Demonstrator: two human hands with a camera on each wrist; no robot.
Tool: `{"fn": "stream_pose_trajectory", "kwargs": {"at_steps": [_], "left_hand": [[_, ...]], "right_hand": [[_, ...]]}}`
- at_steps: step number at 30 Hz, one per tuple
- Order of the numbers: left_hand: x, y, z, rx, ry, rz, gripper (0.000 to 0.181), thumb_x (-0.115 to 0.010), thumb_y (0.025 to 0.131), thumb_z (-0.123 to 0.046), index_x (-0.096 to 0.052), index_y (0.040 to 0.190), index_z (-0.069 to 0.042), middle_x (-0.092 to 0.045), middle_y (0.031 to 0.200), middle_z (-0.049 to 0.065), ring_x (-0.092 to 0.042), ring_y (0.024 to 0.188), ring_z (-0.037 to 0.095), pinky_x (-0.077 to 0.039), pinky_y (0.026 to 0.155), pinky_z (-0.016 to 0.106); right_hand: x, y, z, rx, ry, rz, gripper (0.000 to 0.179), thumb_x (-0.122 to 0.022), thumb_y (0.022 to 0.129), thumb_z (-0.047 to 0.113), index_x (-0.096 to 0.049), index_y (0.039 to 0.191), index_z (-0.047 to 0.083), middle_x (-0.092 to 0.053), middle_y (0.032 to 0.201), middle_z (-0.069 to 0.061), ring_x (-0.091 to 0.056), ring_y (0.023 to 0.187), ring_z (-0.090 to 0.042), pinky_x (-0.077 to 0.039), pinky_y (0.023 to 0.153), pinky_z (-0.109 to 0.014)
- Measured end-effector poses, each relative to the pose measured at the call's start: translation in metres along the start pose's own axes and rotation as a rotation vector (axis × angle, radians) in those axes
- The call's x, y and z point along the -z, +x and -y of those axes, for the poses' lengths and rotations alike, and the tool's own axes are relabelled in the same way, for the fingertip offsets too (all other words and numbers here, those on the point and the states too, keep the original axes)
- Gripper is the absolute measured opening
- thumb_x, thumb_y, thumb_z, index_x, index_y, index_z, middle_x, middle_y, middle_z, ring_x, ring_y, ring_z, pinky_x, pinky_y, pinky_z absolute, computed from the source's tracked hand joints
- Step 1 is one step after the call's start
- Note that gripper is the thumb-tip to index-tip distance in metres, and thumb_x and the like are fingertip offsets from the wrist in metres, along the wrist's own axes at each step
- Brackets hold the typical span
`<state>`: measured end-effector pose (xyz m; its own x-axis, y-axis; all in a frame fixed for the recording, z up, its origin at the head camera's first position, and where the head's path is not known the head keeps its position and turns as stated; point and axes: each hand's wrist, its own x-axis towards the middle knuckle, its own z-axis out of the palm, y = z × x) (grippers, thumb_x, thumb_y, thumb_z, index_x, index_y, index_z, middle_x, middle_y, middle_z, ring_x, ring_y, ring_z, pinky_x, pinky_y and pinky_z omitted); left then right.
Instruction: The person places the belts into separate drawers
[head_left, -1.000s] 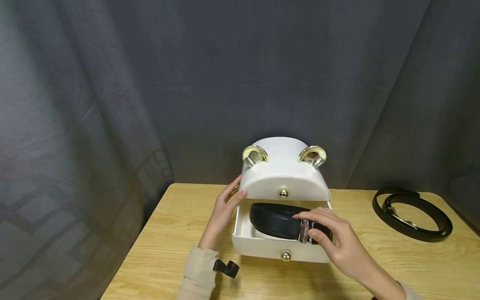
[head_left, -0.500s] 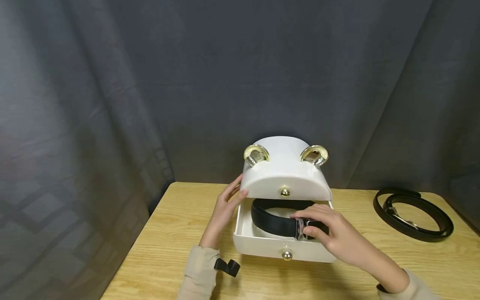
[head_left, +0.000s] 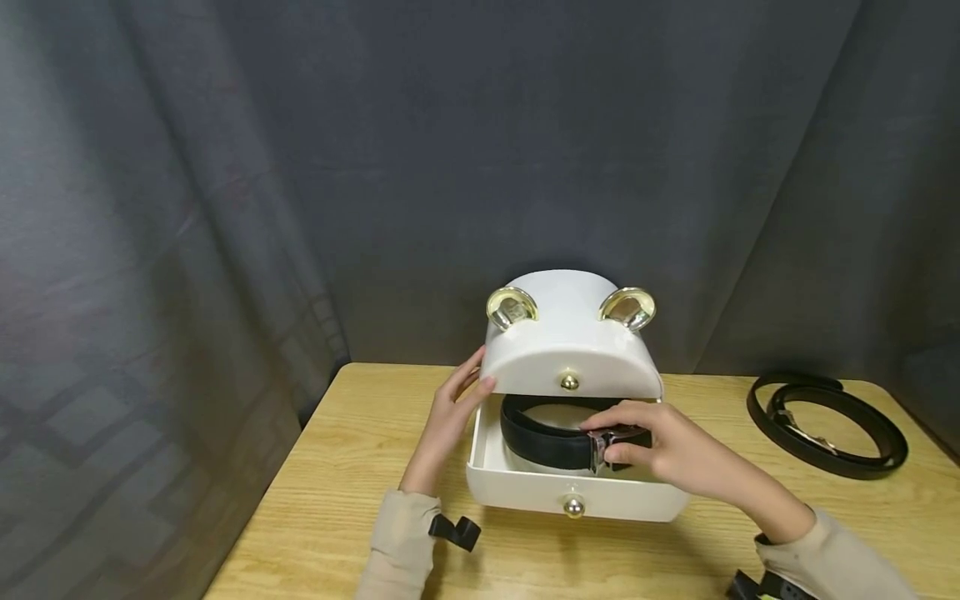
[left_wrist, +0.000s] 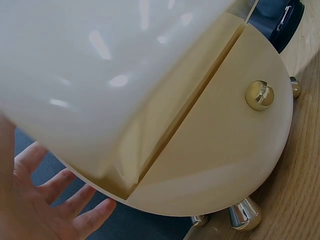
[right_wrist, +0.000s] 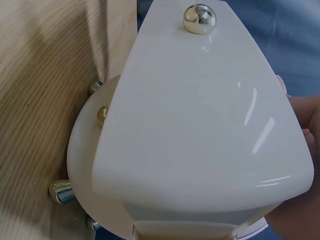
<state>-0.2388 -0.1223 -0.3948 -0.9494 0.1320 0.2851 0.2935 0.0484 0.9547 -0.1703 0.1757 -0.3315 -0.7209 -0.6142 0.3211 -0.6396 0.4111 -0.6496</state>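
A coiled black belt with a shiny metal buckle sits in the pulled-out white drawer, its near side above the drawer's front wall. Thumb and fingers of my right hand pinch it at the buckle end. Round the left side of the white storage box, my left hand rests with fingers reaching back and thumb on the front edge. Spread, fairly straight fingers lie along the box's edge in the left wrist view. The drawer hides most of the hand in the right wrist view.
A second coiled black belt lies at the right of the wooden table. Gold ears stick up from the box, gold knobs from its fronts, and gold feet below. A dark curtain hangs behind.
The belt in my right hand has sunk and levelled out in the drawer, its loop now flatter. My right hand has shifted slightly up in view, uncovering the drawer's right corner. My left hand stays put.
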Motion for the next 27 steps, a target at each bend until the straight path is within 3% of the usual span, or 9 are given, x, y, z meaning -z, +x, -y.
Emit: {"fn": "stream_pose_trajectory", "kwargs": {"at_steps": [7, 14, 27], "left_hand": [[-0.001, 0.0, 0.0, -0.002, -0.003, 0.0, 0.052, -0.062, 0.098, -0.021, -0.049, 0.148, -0.021, -0.042, 0.153, 0.003, -0.044, 0.135, 0.028, -0.041, 0.106, 0.049], [-0.001, 0.0, 0.0, -0.005, -0.004, 0.001, 0.052, -0.063, 0.097, -0.022, -0.05, 0.148, -0.021, -0.042, 0.153, 0.003, -0.044, 0.135, 0.028, -0.042, 0.105, 0.049], [0.0, 0.0, -0.001, -0.006, -0.001, 0.004, 0.052, -0.063, 0.098, -0.024, -0.049, 0.148, -0.02, -0.041, 0.153, 0.004, -0.044, 0.135, 0.029, -0.043, 0.104, 0.048]], "right_hand": [[0.001, 0.0, -0.004, -0.026, 0.021, 0.044, 0.033, -0.072, 0.089, 0.024, -0.071, 0.119, 0.011, -0.07, 0.114, -0.001, -0.061, 0.101, -0.007, -0.053, 0.079, -0.026], [0.001, 0.0, -0.009, 0.025, 0.036, 0.093, 0.034, -0.074, 0.086, 0.018, -0.071, 0.117, 0.004, -0.069, 0.101, 0.003, -0.059, 0.086, -0.004, -0.051, 0.068, -0.025], [0.0, 0.004, -0.008, 0.018, -0.044, 0.154, 0.027, -0.077, 0.085, 0.008, -0.073, 0.112, 0.012, -0.07, 0.099, 0.008, -0.061, 0.083, -0.002, -0.051, 0.066, -0.025]]}}
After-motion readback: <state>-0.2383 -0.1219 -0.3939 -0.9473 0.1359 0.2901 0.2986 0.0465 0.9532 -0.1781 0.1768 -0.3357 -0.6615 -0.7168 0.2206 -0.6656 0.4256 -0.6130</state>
